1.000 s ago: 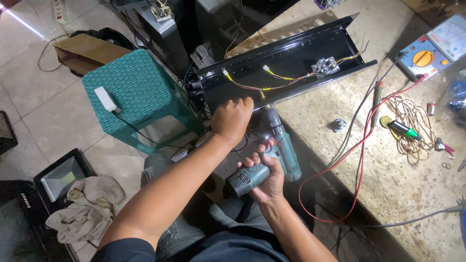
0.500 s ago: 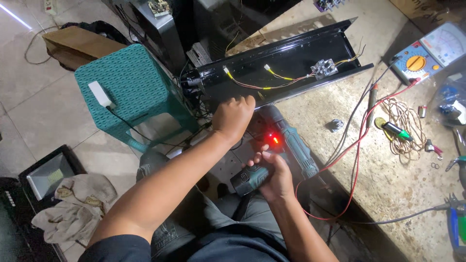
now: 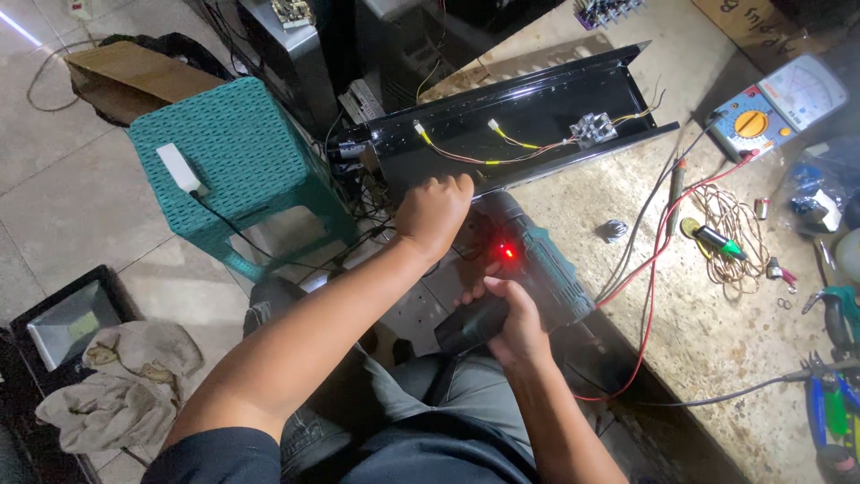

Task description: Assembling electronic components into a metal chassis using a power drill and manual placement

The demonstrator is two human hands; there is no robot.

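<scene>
The black housing (image 3: 528, 125) lay across the far edge of the bench (image 3: 717, 314), its left end overhanging toward the teal stool (image 3: 233, 152). It looked long, stiff and light, likely sheet metal with thin edges; best gripped at the rim, clear of the yellow wires (image 3: 475, 157) inside. The drill (image 3: 528, 269) sat just near of it, red light on; probably heavy, and best held at the handle. The left hand (image 3: 434, 211) was curled against the housing's near edge. The right hand (image 3: 506, 318) was closed around the drill handle. The drill tip was hidden behind the left hand, and the contact point was unclear.
</scene>
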